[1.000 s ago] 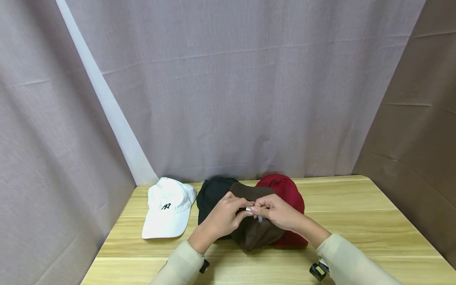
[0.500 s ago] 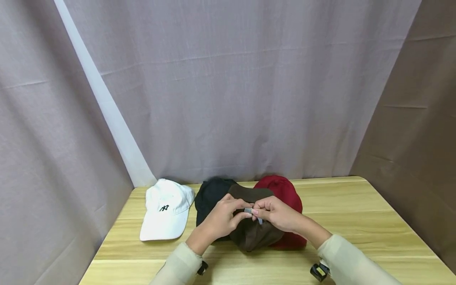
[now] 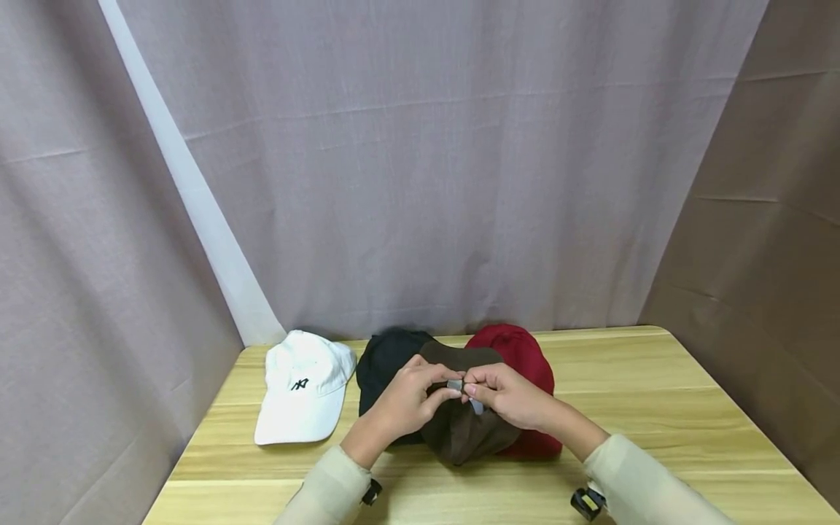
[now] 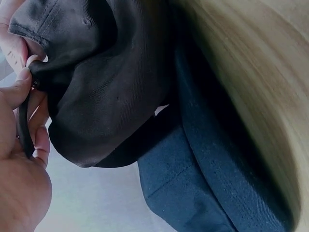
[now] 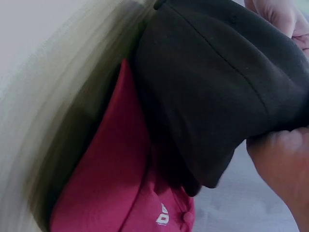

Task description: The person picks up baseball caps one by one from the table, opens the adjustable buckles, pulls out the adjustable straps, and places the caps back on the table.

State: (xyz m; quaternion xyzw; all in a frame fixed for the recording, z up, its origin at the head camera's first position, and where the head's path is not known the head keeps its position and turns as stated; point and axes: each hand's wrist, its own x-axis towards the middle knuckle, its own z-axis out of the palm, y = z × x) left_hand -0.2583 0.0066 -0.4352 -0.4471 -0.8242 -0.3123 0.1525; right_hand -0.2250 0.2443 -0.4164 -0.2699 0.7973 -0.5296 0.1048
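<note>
A dark brown baseball cap [image 3: 464,434] is between both hands, with its brim toward the curtain and its back strap toward the person. My left hand [image 3: 408,397] pinches that strap beside a small silver buckle [image 3: 455,384]. From the other side, my right hand [image 3: 510,394] pinches the strap between thumb and fingers, close to the left fingertips. Just below the right thumb, a small grey label [image 3: 477,406] shows. In the left wrist view, a loose strap end [image 4: 24,123] hangs across the left palm. The right fingertips are hidden behind the cap in the right wrist view.
Behind the brown cap lie a black cap [image 3: 383,364] on its left and a red cap [image 3: 525,354] on its right. A white cap [image 3: 305,386] with a dark logo sits farther left on the wooden table [image 3: 656,408]. Grey curtains [image 3: 420,182] hang behind.
The silver buckle shows a broader face than a second ago, as the fingers shift slightly around the strap. Both hands stay on the brown cap; the head view has drifted a little.
</note>
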